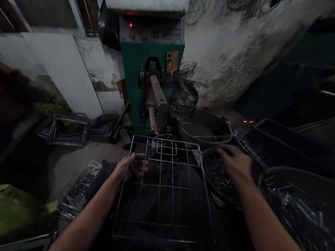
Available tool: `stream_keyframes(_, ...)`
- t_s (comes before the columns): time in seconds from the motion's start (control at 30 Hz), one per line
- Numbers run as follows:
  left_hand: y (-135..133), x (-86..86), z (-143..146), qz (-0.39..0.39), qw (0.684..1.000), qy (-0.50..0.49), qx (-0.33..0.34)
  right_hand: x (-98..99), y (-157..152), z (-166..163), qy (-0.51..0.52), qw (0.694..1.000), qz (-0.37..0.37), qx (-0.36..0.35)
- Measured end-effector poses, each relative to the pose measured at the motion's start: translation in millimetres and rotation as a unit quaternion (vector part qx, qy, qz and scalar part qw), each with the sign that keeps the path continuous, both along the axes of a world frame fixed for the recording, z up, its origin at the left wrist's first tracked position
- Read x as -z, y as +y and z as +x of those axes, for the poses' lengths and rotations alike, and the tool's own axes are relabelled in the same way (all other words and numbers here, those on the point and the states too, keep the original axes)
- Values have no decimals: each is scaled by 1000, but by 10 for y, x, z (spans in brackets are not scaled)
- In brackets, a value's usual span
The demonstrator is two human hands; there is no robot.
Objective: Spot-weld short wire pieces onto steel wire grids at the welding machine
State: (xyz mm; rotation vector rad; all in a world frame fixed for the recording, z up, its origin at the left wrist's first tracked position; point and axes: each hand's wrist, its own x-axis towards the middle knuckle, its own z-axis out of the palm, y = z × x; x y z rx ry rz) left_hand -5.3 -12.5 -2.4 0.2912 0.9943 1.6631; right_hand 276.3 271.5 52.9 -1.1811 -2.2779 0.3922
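Observation:
A wire rack (159, 185), a rectangular grid of thin metal rods, slopes in front of me below a green machine. My left hand (132, 167) grips its upper left side, the fingers curled around the edge rod. A small wire rectangle (166, 148) shows at the rack's far end. Off the rack to the right, my right hand (237, 163) is over a round basin of small metal wire pieces (217, 171). Motion blurs its fingers, so whether they hold a piece cannot be made out.
The green machine (136, 67) stands against the wall, its thick cylindrical electrode arm (158, 94) jutting toward me above the rack. Another basin (271, 170) with metal pieces is at right, a wide pan (229, 131) behind. Wire frames (68, 129) and bundled wire parts (81, 188) lie at left.

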Motion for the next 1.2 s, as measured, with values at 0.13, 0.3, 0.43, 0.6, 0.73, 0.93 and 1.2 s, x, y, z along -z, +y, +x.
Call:
stream_keyframes(0.13, 51, 17, 31, 11, 1000, 0, 2, -139, -403, -1124, -96, 965, 102, -222)
stream_keyframes(0.3, 23, 17, 9, -2, 1000, -3, -13, -5, -662, -1561, -202, 926, 166, -271)
stream_keyframes(0.43, -9, -16, -9, -4, 1000, -12, -25, 60, -710, -1626, -217, 924, 173, -265)
stream_keyframes(0.6, -16, -23, -1, 17, 999, -22, -19, 60, -769, -1658, -231, 920, 172, -266)
stream_keyframes(0.73, -26, 21, -3, 45, 999, -20, -14, 65, -792, -1653, -229, 922, 170, -261)
stream_keyframes(0.93, 12, 53, -17, 62, 998, -9, -25, 34, -772, -1660, -226, 921, 190, -256)
stream_keyframes(1.2, 153, 14, -81, 84, 995, -12, -47, -73, -647, -1801, -216, 919, 221, -245)
